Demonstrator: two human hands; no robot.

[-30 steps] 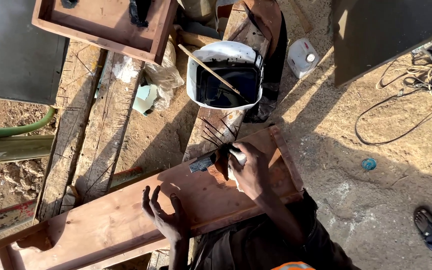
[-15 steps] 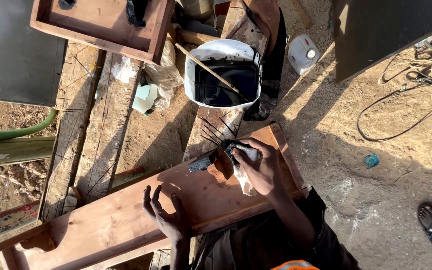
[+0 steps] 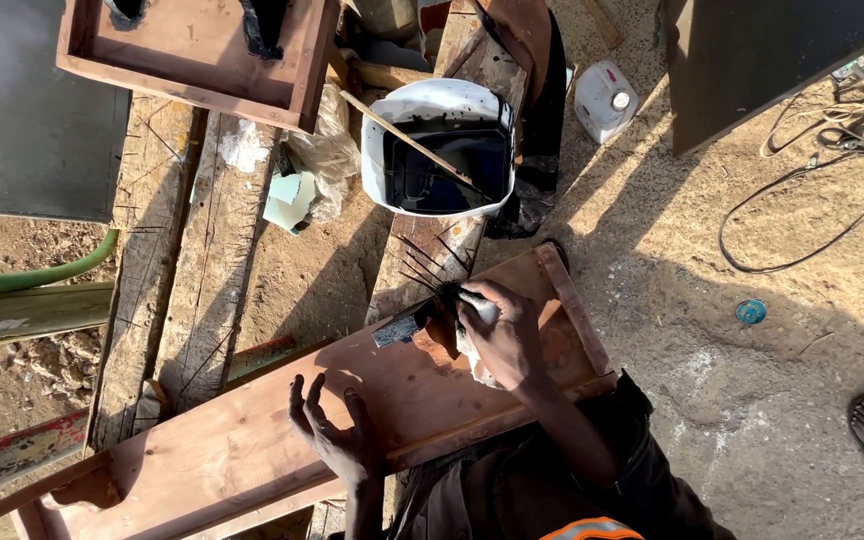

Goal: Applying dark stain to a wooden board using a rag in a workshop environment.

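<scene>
Fingers of our right hand [image 3: 504,335] close around a pale rag [image 3: 474,350] and a dark-tipped brush [image 3: 402,325], pressed to the reddish wooden board [image 3: 252,440] lying across our lap. Our left hand [image 3: 337,440] rests open, fingers spread, steadying the board. A white bucket of dark liquid [image 3: 442,150] sits just beyond. We judge we are mid-staining; reloading looks next.

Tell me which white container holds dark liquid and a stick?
The large open white bucket just above the right hand; the small white jug on the sand is capped.
</scene>
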